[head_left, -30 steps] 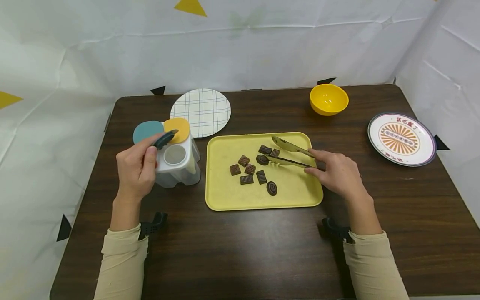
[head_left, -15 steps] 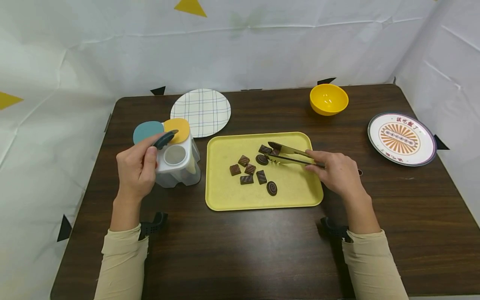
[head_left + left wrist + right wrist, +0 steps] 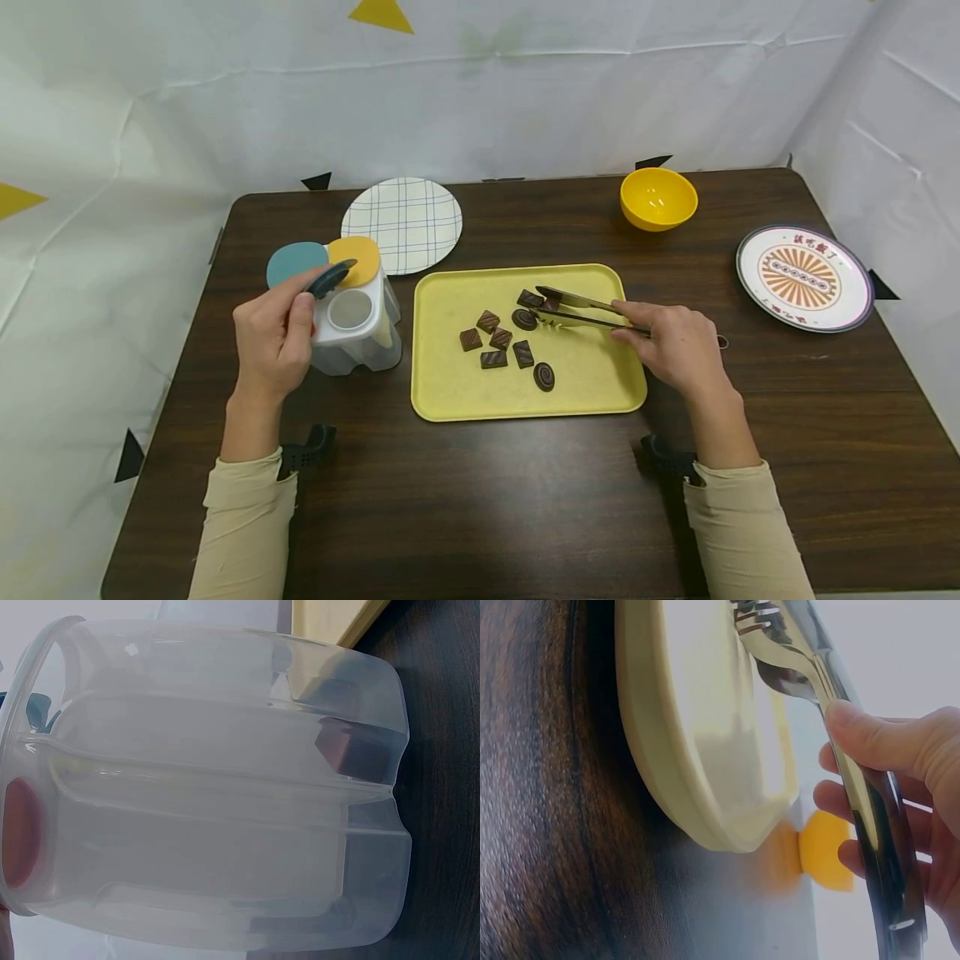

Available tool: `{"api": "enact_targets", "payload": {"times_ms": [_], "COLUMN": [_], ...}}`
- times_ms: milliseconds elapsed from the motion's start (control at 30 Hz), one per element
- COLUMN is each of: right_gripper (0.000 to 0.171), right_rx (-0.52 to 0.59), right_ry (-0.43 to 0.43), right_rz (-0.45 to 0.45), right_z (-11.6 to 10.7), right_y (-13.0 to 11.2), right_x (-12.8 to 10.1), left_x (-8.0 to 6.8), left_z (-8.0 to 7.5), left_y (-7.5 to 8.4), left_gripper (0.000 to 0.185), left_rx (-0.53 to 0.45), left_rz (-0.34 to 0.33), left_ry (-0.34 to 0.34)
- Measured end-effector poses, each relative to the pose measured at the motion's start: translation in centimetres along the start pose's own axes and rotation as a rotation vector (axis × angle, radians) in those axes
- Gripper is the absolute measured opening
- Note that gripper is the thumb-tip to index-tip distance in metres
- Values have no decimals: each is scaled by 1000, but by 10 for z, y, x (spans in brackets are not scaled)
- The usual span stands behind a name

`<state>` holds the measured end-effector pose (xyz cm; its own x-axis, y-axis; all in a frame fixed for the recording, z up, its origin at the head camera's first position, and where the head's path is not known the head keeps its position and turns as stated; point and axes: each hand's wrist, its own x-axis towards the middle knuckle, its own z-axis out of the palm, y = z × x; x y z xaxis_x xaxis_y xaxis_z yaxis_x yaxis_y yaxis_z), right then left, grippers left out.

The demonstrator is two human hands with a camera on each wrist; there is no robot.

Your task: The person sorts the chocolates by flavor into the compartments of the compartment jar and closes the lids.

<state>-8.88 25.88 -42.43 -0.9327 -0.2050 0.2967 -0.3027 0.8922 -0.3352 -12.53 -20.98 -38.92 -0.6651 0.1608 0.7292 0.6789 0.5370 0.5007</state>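
Over the yellow tray [image 3: 450, 392], the right hand [image 3: 671, 346] is gripping tongs [image 3: 581, 310] pointing to 9 o'clock at a chocolate [image 3: 551, 305]; the left hand [image 3: 273, 337] is pinching a lid [image 3: 330, 277] on the container [image 3: 356, 333].

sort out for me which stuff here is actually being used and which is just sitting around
In use: tongs in right hand; chocolates on yellow tray; clear container, dark lid flap held by left hand.

Lying about: checked plate, yellow bowl, patterned plate.
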Motion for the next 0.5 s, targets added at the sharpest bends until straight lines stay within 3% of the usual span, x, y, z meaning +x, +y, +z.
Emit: {"api": "enact_targets", "payload": {"times_ms": [500], "right_gripper": [40], "right_rx": [32], "right_ry": [139], "right_rz": [-72], "right_z": [-13], "right_y": [-7], "right_x": [4], "left_x": [1], "left_z": [0], "left_y": [1], "left_gripper": [38], "left_rx": [-15], "left_rz": [-14], "left_ry": [-4]}}
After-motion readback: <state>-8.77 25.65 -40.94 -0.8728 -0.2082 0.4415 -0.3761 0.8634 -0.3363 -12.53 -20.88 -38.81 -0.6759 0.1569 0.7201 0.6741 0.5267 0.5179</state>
